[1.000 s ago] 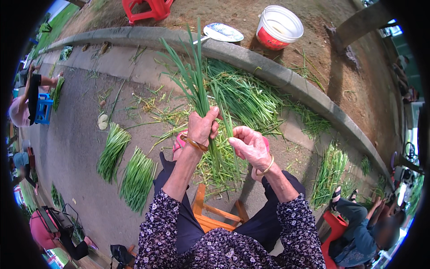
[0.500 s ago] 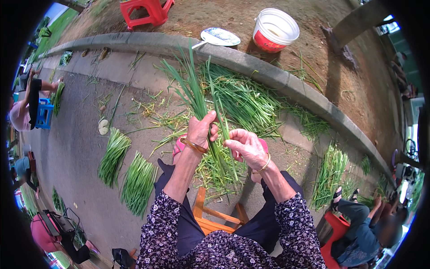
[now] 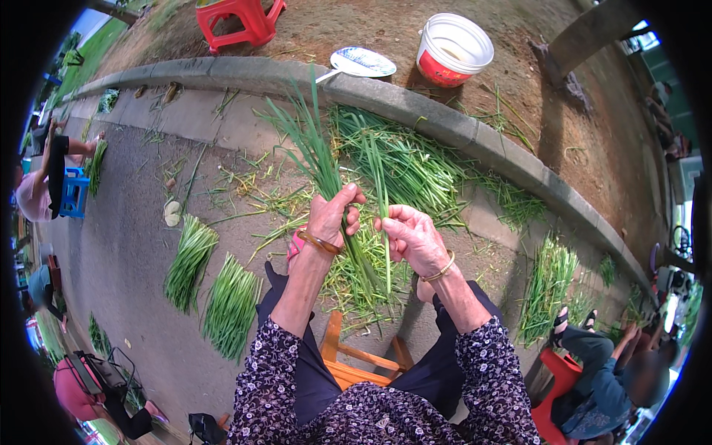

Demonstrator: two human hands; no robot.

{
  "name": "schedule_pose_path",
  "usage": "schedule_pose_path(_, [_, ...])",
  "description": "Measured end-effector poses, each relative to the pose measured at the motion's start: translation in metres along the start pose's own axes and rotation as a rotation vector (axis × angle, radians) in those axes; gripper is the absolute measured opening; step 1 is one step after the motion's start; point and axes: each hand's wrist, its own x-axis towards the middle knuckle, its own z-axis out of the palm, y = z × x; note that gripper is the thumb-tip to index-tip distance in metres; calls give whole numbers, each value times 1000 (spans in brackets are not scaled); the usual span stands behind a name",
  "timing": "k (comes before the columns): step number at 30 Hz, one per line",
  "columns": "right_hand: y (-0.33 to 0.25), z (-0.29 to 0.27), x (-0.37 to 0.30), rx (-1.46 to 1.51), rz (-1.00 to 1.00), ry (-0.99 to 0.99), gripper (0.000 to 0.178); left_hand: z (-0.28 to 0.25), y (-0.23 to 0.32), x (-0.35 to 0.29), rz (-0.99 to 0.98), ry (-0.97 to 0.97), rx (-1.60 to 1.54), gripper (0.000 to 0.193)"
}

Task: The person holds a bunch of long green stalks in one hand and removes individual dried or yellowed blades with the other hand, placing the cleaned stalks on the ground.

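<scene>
A slim bunch of garlic chives [image 3: 315, 152] is wrapped in the fingers of my left hand [image 3: 334, 215], leaves fanning up and away, stems hanging below. Beside it, my right hand [image 3: 415, 241] pinches a few pale green chive strands [image 3: 382, 178] between thumb and fingers, held upright and apart from the bunch. Just beyond my hands a large heap of chives [image 3: 419, 167] lies against the curb. Loose yellowish trimmings [image 3: 356, 285] cover the ground under my hands, between my feet.
Two neat chive bundles [image 3: 231, 304] lie at left, another chive pile [image 3: 549, 285] at right. A stone curb [image 3: 437, 115] crosses ahead; a hand fan [image 3: 363, 62], white bucket [image 3: 454, 50] and red stool [image 3: 236, 22] are near it. A wooden stool [image 3: 356, 374] is beneath me. People sit both sides.
My right hand has moved slightly right, drawing its strands away from the bunch and holding them more upright. My left hand keeps its grip, almost still.
</scene>
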Motion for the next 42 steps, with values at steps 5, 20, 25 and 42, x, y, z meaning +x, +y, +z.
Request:
schedule_pose_path(5, [2,-4,1,-6,-19,20,20,0,1,-1,-19,-65,29,19])
schedule_pose_path(20, [1,1,5,-105,-43,-32,21,-9,-7,10,-218,-349,-114,33])
schedule_pose_path(25, [-1,-3,4,-194,2,-118,25,-6,-4,9,-206,-306,-93,35])
schedule_pose_path(42, [16,3,3,-359,23,-19,15,-10,5,2,-187,-327,49,27])
